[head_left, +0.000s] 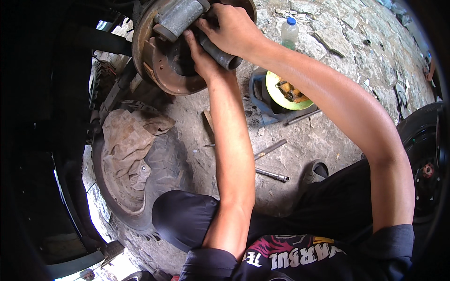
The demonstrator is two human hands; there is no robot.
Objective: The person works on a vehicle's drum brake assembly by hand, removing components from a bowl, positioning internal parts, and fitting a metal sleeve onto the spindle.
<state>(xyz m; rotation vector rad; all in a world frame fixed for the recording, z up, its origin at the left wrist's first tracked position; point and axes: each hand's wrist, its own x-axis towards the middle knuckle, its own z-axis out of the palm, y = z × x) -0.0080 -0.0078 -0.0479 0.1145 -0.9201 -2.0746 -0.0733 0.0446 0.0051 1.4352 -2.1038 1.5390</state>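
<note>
A rusty round brake backing plate [161,77] is at the top of the view, with a grey curved brake shoe [180,18] across its upper part. A dark hollow axle end [221,55] sticks out below the shoe. My left hand [204,57] reaches up beside the axle end, its thumb at the shoe's lower edge and its other fingers mostly hidden. Above the axle end, my right hand [236,30] has its fingers curled and closed against the assembly. What lies inside either grip is hidden.
A worn tyre [171,159] with a tan cloth [126,140] over it lies lower left. A yellow bowl [276,91] of small parts sits on a blue container [262,112]. Nearby are a socket wrench [272,174], a flat metal bar [272,149] and a blue-capped bottle [289,33]. Another wheel [424,164] stands right.
</note>
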